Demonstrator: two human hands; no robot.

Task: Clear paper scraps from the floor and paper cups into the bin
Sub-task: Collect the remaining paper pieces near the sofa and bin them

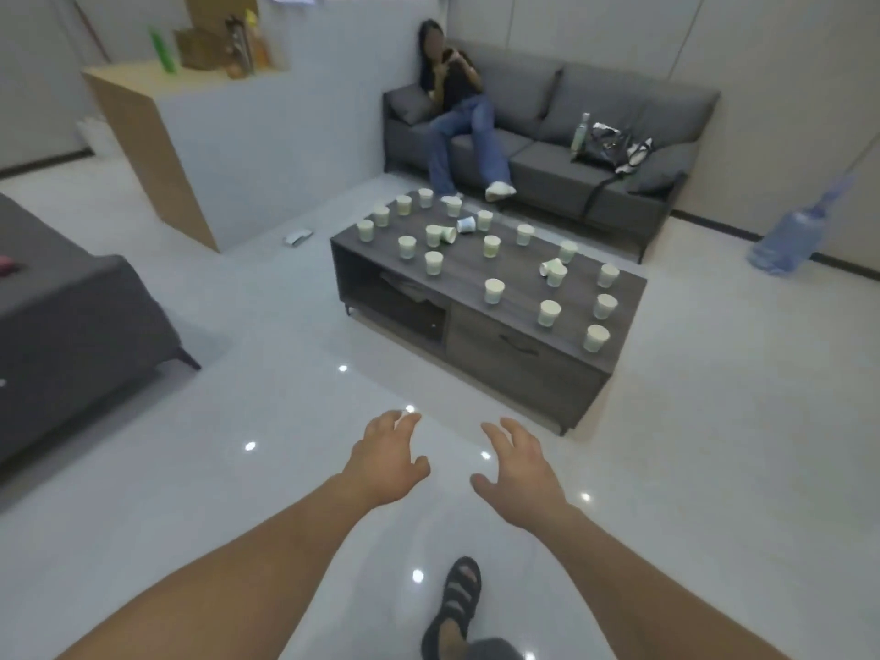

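"Where are the paper cups?"

"Ahead, slightly right, scattered over the low surface, whose length runs far-left to near-right."

"Your hands?"

"My left hand and right hand are both empty, fingers spread, over the floor, well short of it. The right is nearer, I'd say. No bin in view."

An office lounge or waiting area, indoors. A long grey sofa stands against plain pale panelled walls. In front of it is a low grey bench dotted with paper cups. A white and wood reception-style counter (boxes and a green bottle on top) stands nearby. A large blue water-cooler bottle rests on the glossy white tiled floor.
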